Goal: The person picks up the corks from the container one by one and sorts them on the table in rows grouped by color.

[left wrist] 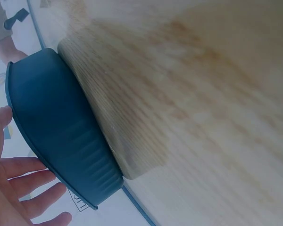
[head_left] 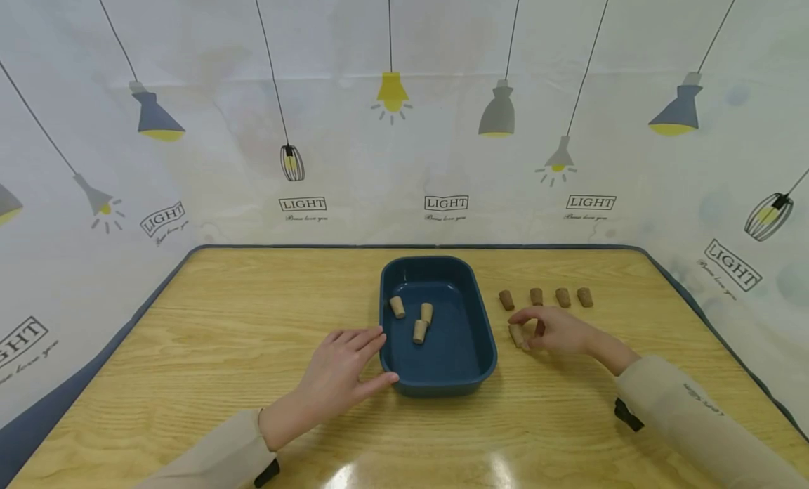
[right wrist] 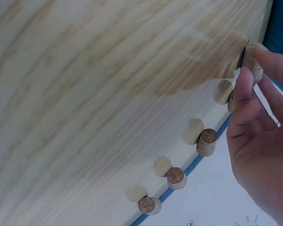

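Note:
A blue rectangular tray [head_left: 442, 369] stands on the wooden table, with three light cork stoppers [head_left: 420, 331] lying inside it. My left hand [head_left: 338, 373] rests against the tray's left rim, thumb and fingers extended and spread; the left wrist view shows the thumb touching the rim [left wrist: 12, 94]. On the right of the tray, my right hand [head_left: 556, 331] pinches a light cork stopper [head_left: 516, 336] between thumb and fingers, at the tabletop. Behind that hand several darker brown cork stoppers [head_left: 562, 297] stand in a row, also visible in the right wrist view [right wrist: 177, 178].
The wooden table [head_left: 253, 299] has a dark blue edge [head_left: 284, 246] along the back. A pale backdrop [head_left: 354, 145] printed with hanging lamps surrounds it on the back and sides.

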Action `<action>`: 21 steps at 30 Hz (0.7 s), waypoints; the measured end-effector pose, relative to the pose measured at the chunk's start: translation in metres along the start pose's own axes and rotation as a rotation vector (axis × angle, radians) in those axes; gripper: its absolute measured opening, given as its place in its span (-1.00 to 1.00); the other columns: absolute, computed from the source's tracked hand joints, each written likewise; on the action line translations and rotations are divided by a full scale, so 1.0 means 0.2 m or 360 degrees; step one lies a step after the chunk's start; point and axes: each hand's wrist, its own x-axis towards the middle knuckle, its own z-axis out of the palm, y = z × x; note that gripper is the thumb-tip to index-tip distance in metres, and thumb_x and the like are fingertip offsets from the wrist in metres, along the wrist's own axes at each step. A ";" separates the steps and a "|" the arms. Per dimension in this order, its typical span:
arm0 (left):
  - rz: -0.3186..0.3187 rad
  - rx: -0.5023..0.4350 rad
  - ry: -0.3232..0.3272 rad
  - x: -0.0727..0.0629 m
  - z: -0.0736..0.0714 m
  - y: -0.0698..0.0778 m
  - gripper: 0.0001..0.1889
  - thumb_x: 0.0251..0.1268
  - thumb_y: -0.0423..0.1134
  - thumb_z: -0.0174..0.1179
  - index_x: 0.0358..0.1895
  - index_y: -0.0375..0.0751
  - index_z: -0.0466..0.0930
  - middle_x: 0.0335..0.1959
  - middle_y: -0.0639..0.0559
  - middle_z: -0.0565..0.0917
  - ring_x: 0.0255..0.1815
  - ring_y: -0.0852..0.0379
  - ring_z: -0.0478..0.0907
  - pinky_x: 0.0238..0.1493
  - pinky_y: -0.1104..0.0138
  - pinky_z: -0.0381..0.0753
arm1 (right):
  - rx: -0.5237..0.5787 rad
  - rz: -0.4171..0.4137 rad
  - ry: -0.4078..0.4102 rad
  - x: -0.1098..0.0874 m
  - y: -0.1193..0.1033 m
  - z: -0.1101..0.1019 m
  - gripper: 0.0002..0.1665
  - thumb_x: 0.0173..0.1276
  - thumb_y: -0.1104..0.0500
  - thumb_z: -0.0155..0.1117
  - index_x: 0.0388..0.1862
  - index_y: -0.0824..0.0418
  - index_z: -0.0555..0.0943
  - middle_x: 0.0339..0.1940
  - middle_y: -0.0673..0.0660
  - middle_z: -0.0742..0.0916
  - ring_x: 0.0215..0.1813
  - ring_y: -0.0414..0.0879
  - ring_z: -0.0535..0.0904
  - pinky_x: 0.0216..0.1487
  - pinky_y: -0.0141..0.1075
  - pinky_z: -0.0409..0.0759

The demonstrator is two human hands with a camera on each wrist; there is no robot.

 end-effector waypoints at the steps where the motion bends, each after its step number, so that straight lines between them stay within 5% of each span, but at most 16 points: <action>1: 0.0006 -0.0003 0.0011 0.00 0.00 0.00 -0.35 0.08 0.29 -0.01 -0.03 -0.23 0.58 0.01 -0.04 0.52 -0.02 0.05 0.45 -0.06 0.14 0.39 | -0.0003 -0.0002 -0.0001 0.00 0.00 0.00 -0.51 0.12 0.34 0.23 0.07 0.41 0.41 -0.05 0.29 0.53 -0.42 -0.19 0.47 -0.37 -0.32 0.48; 11: 0.0023 0.0004 0.0049 0.00 0.01 0.00 -0.35 0.08 0.28 0.00 -0.06 -0.25 0.59 -0.01 -0.05 0.54 -0.08 0.04 0.48 -0.10 0.14 0.40 | -0.0020 -0.0076 0.0022 0.01 -0.10 -0.09 -0.54 0.15 0.37 0.19 0.05 0.46 0.40 -0.01 0.36 0.50 -0.35 -0.06 0.49 -0.38 -0.31 0.49; 21: -0.0015 0.0019 -0.0028 0.00 -0.01 0.01 -0.36 0.07 0.27 0.02 0.00 -0.21 0.56 0.03 -0.02 0.51 -0.01 0.06 0.44 -0.04 0.16 0.38 | -0.0132 -0.0142 0.0123 0.16 -0.22 -0.20 -0.52 0.17 0.29 0.22 0.09 0.36 0.41 -0.06 0.26 0.56 -0.38 -0.14 0.51 -0.35 -0.30 0.50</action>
